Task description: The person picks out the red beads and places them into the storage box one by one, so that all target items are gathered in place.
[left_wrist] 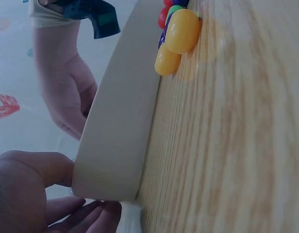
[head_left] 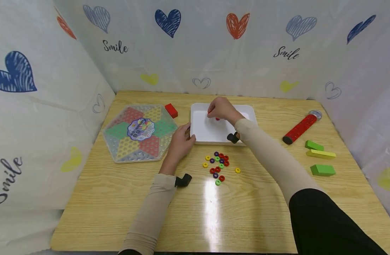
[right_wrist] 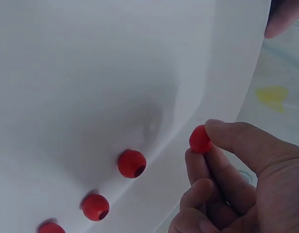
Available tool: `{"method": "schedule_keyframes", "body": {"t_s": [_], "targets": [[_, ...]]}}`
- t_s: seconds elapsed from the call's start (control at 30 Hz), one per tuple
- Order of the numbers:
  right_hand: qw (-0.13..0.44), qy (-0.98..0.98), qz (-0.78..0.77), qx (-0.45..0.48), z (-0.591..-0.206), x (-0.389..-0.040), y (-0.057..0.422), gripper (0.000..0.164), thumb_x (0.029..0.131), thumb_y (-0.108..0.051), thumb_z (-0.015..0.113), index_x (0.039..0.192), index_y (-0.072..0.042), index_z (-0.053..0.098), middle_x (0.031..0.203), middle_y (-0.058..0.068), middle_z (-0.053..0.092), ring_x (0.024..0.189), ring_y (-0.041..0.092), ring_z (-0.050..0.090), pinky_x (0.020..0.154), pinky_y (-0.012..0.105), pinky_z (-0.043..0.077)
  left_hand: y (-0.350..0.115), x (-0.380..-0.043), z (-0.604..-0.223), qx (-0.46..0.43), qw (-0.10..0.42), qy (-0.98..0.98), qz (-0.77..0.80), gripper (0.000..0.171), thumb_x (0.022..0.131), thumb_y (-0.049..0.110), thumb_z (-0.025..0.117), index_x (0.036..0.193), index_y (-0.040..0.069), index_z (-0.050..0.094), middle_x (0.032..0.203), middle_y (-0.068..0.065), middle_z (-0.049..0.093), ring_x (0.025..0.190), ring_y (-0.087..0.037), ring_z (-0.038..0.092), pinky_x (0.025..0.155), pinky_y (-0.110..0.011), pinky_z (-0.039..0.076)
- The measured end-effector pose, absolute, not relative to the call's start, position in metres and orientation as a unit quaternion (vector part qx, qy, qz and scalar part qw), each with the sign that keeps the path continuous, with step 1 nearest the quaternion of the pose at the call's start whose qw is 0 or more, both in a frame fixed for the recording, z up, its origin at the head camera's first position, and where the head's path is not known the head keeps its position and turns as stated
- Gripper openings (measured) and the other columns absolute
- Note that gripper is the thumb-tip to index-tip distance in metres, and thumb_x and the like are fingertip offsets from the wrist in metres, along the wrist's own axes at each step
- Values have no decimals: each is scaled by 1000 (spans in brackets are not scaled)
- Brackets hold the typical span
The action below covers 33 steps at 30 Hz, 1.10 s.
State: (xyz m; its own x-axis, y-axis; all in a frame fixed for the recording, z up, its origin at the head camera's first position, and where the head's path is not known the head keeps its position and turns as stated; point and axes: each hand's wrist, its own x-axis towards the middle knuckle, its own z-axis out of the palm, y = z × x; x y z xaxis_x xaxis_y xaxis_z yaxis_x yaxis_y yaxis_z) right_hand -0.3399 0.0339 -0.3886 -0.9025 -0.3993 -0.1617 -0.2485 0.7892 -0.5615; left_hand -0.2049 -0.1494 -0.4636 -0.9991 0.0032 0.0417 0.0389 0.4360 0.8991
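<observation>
A shallow white tray (head_left: 204, 131) lies at the back middle of the table. My left hand (head_left: 181, 141) holds its near left corner, the thumb against one wall and the fingers round the other. Over the tray, my right hand (head_left: 223, 109) pinches a red bead (right_wrist: 200, 140) between thumb and fingertips, just above the floor. In the right wrist view, three more red beads (right_wrist: 132, 163) rest in a row along the tray's wall. In front of the tray lie loose beads (head_left: 221, 165) in red, yellow, purple and green.
Left of the tray lies a hexagonal game board (head_left: 141, 132), a red block (head_left: 171, 111) by its far edge. At the right are a red microphone-shaped toy (head_left: 301, 128), two green blocks (head_left: 323, 170) and a yellow block (head_left: 321, 154). Cloth walls (head_left: 195, 53) border the table.
</observation>
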Motion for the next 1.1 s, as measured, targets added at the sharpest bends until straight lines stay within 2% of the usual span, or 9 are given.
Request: {"method": "schedule_keyframes", "body": {"t_s": [0.23, 0.53, 1.1], "targets": [[138, 942, -246, -182, -396, -346, 27, 7, 85, -11, 75, 90, -7, 78, 85, 7, 71, 55, 12, 57, 54, 25, 49, -149, -204, -462, -14, 20, -846, -533, 58, 99, 14, 59, 153, 2, 42, 150, -19, 46, 141, -27, 50, 111, -33, 49], [158, 951, -209, -165, -400, -349, 21, 11, 88, -14, 76, 96, -7, 77, 94, 9, 72, 69, 18, 60, 59, 27, 52, -148, -207, -466, -19, 14, -838, -545, 58, 99, 14, 57, 153, 2, 41, 149, -18, 46, 142, -25, 48, 111, -32, 48], [156, 951, -209, -164, -407, -351, 18, 9, 87, -14, 76, 92, -7, 77, 97, 9, 72, 75, 21, 61, 61, 28, 53, -151, -206, -465, -14, 19, -849, -529, 58, 98, 15, 57, 152, 3, 43, 148, -17, 48, 141, -24, 50, 110, -31, 50]]}}
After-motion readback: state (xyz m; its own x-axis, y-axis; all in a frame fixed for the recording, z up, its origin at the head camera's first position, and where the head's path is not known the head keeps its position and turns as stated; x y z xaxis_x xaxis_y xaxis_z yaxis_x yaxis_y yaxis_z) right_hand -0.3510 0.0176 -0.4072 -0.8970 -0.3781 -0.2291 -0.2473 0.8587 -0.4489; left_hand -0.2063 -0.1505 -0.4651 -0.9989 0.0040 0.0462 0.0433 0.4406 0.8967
